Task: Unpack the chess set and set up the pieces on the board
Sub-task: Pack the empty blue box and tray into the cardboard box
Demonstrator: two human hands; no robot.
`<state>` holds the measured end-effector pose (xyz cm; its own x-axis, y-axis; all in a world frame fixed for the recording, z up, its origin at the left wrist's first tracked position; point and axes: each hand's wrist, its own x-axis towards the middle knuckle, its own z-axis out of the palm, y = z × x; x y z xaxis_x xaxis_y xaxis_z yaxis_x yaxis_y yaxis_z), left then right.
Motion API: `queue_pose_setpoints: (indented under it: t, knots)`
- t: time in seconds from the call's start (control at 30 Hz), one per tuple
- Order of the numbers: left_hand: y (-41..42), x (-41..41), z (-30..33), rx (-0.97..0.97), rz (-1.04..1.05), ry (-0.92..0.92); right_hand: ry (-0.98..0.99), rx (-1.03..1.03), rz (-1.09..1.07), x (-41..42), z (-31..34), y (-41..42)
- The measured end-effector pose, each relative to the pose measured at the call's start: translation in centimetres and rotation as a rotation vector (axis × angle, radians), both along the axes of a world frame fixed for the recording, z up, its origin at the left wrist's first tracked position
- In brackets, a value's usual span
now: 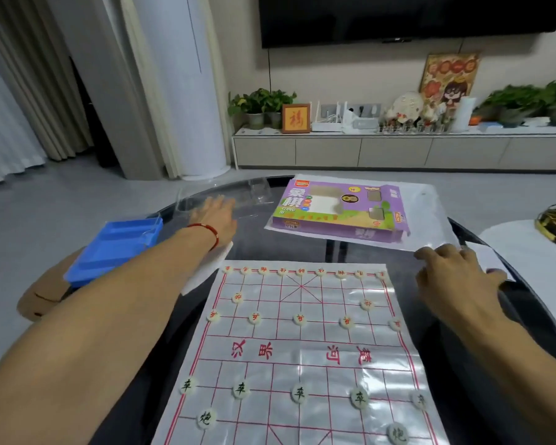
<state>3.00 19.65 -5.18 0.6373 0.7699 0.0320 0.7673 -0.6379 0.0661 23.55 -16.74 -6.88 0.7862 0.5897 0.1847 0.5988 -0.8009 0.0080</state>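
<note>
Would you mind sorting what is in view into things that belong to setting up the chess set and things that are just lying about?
Belongs to the job:
- board, with the pieces set out on it
- purple box
- blue tray
- clear plastic cover under the left hand
- right hand, at the white sheet under the box

Just lying about:
- potted plants
- framed picture
- television

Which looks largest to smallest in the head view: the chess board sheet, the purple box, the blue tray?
1. Chess board sheet, clearly largest.
2. Purple box.
3. Blue tray, partly hidden by the left arm, so its rank against the box is unsure.
</note>
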Motion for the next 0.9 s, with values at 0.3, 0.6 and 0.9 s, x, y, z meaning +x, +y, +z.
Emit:
queue_pose_setpoints:
  t: [0.3,0.6,0.9]
  knots:
    - [2.5,3.8,-1.6,0.191,0.122,0.077,0.016,-0.084,0.083,0.6,-1.4,-3.0]
    - [1.0,1.2,0.4,0.247,0.068,-0.071,0.062,0.146,0.121,1.5,-1.5,-3.9]
    - [-10.2,-1.6,4.5,0.383,-0.35,-0.41,0.1,0.291,0.115,-0.1,-1.2,-4.3]
